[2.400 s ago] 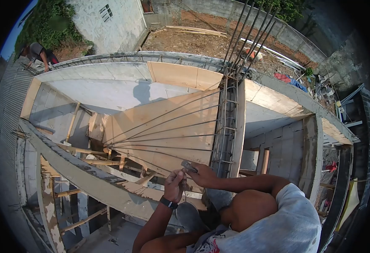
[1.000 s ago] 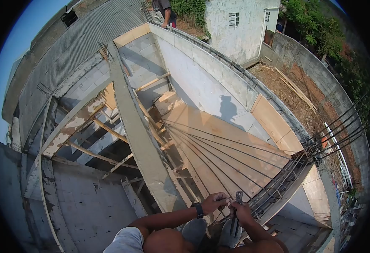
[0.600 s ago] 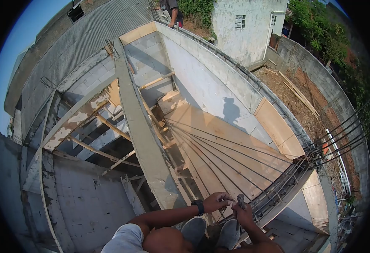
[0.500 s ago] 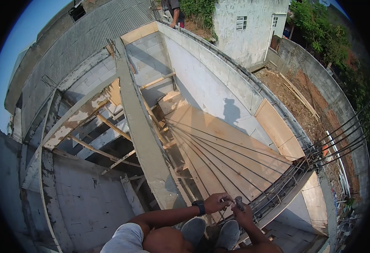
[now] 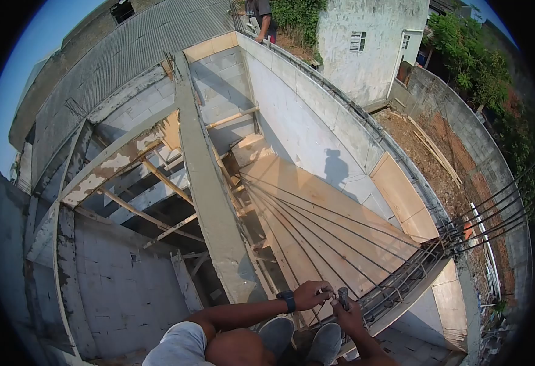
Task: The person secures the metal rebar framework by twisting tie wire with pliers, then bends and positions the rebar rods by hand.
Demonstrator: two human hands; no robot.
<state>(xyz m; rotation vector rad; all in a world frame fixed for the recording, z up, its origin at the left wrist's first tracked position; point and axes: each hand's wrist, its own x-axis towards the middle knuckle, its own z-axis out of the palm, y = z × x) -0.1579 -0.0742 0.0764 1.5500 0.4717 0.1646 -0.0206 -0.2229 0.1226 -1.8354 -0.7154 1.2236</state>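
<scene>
Low in the head view, my left hand (image 5: 312,295), with a dark watch (image 5: 287,301) at its wrist, has its fingers pinched together; whatever they hold is too small to name. Close on its right, my right hand (image 5: 348,314) is wrapped round a dark metal hand tool (image 5: 343,295), its head sticking up above the fist. Both hands are over the near end of the plywood panel (image 5: 316,210), across which thin steel bars (image 5: 322,235) fan out. A rebar cage (image 5: 404,280) runs beside my right hand. My shoes (image 5: 276,333) show below.
A concrete beam (image 5: 209,201) runs along the left, with open framing and wooden poles (image 5: 167,182) beyond it. Upright rebar (image 5: 493,210) juts out at the right. Another person (image 5: 261,18) is at the far wall's end. A corrugated roof (image 5: 139,58) lies at upper left.
The view has turned since the oldest frame, and the scene has shifted slightly since the latest earlier ones. My hands remain close together, with the tool still in my right hand.
</scene>
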